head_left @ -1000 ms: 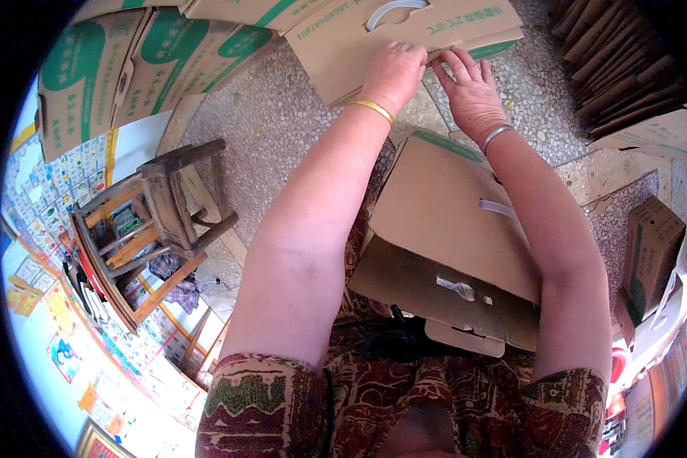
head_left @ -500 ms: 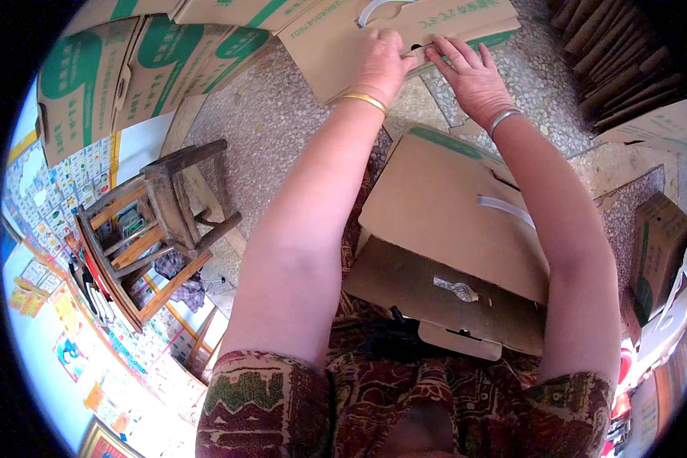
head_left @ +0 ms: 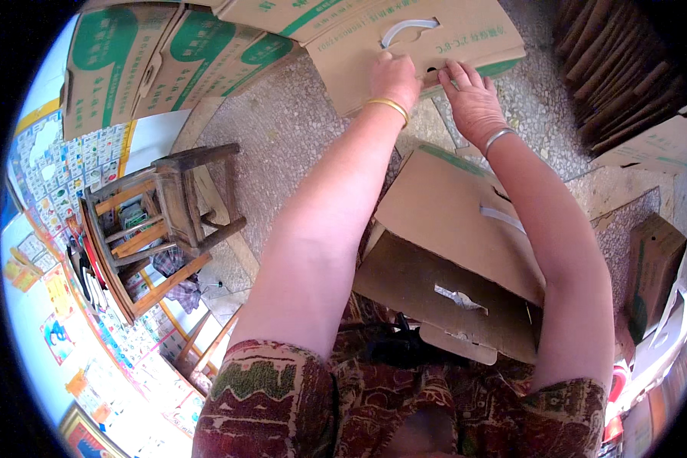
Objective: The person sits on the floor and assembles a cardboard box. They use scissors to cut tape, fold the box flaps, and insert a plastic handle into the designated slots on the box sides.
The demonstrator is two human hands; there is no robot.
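A brown cardboard box point(head_left: 477, 42) with green print and a white handle point(head_left: 410, 30) lies at the far side, beyond my arms. My left hand point(head_left: 395, 79), below a gold bracelet, is closed at its near edge, the fingers curled against the cardboard. Beside a small dark hole in that box rests my right hand point(head_left: 469, 98), with a silver bracelet. Its fingers stretch over the box's edge. Between my forearms and close to my body is a second cardboard box point(head_left: 450, 210), tilted, its near end gaping, with a white handle and a cut-out flap.
Several printed boxes point(head_left: 114, 72) stand in a row at the far left. A wooden stool point(head_left: 179, 202) is at the left, near a wall with posters. Flattened cardboard point(head_left: 614, 76) is stacked at the far right; another box point(head_left: 655, 259) stands below it.
The whole view has shifted a little, so the far box and its handle show more fully. Both hands stay at that box's near edge.
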